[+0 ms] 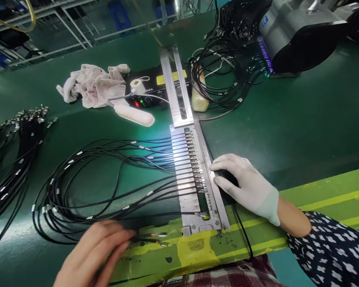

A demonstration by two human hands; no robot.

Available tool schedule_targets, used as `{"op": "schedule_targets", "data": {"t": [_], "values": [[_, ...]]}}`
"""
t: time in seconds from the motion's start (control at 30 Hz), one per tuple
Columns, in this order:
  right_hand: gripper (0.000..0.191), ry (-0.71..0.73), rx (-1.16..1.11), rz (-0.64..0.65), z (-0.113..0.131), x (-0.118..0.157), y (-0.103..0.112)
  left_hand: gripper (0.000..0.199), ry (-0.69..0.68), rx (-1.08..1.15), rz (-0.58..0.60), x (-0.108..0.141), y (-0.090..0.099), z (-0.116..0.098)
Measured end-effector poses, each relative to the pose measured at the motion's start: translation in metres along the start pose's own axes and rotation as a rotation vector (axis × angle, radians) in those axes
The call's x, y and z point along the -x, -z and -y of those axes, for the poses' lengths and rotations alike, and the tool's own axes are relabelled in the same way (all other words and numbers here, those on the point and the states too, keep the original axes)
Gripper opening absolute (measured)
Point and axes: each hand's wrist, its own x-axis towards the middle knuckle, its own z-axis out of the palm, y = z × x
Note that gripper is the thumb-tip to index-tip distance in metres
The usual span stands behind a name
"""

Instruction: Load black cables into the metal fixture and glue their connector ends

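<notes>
My left hand (98,249), bare and slightly blurred, is closed around black cables (146,240) near the bench's front edge. Their stripped ends point right, toward a slotted metal fixture (188,199). Several black cables (158,183) lie side by side across that fixture, their small metal-tipped ends lined up along its slot. One lower cable (167,214) sits apart from the row. On the fixture's right rail rest the fingertips of my right hand (242,181), in a white glove, thumb and fingers apart. A dark shape beneath this palm is partly hidden.
Behind the fixture stands a black control box (149,85) with lit indicators, beside a crumpled cloth (92,85) and a white lamp (134,115). Cable bundles lie at left (20,147) and back right (215,79). A grey machine (287,36) glows purple at right.
</notes>
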Motion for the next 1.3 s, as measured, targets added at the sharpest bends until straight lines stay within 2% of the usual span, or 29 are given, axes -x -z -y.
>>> {"op": "schedule_targets", "data": {"t": [0.13,0.2,0.27,0.37,0.5,0.67,1.0,1.17,1.3], "values": [[0.022,0.021,0.000,-0.025,-0.001,0.001,-0.001,0.026,-0.175,0.073,0.156,-0.041,-0.024,-0.043],[0.024,0.032,-0.002,-0.026,-0.001,0.000,-0.001,0.029,-0.234,0.116,0.187,-0.056,-0.034,-0.053],[0.025,0.038,-0.006,-0.028,-0.001,0.000,-0.001,0.028,-0.250,0.166,0.173,-0.065,-0.039,-0.051],[0.025,0.035,-0.012,-0.034,0.000,-0.002,-0.001,0.027,-0.160,0.184,0.134,-0.068,-0.042,-0.037],[0.021,0.028,-0.017,-0.040,0.001,-0.002,0.000,0.016,-0.062,0.208,0.168,-0.068,-0.047,-0.026],[0.020,0.021,-0.015,-0.023,0.003,-0.002,0.001,0.031,-0.096,0.233,0.079,-0.067,-0.050,-0.020],[0.021,-0.006,-0.017,-0.010,0.005,-0.004,0.002,0.056,-0.192,0.213,0.231,-0.082,-0.048,-0.007],[0.018,-0.001,-0.023,-0.019,0.003,-0.003,0.003,0.050,-0.223,0.124,0.228,-0.087,-0.043,-0.007],[0.020,0.000,-0.031,-0.014,0.002,-0.004,0.003,0.043,-0.193,0.115,0.223,-0.088,-0.042,-0.009]]}}
